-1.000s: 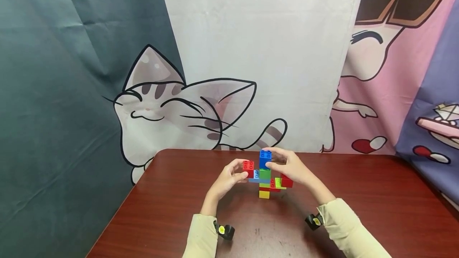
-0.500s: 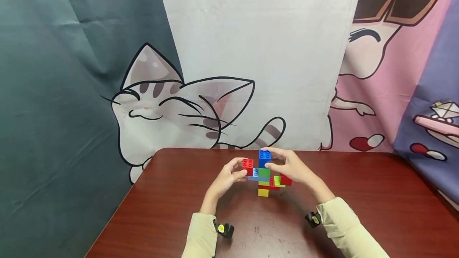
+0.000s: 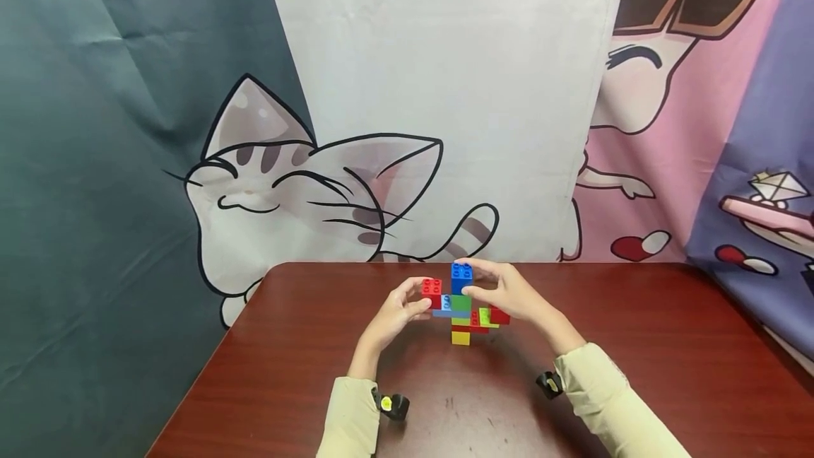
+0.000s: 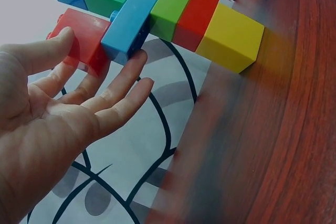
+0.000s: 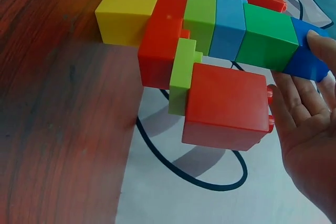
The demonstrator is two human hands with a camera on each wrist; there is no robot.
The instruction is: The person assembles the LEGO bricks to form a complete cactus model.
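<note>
A structure of toy building bricks stands upright on the table, with a yellow brick at its foot. Red, lime, light blue and green bricks rise above the yellow one. My left hand pinches a red brick on the left end of the light blue brick. At the top, a dark blue brick sits on the green one, pinched by my right hand. Another red brick sticks out on the right, on a thin lime brick, below the right hand.
The structure stands toward the far side of a reddish-brown wooden table. Behind the table's far edge hangs a printed cloth with a cartoon cat. A black wrist camera sits on the left wrist, another on the right.
The head view has turned slightly, so everything sits a little farther left in it. Both hands keep their hold on the same bricks, and the structure looks unchanged.
</note>
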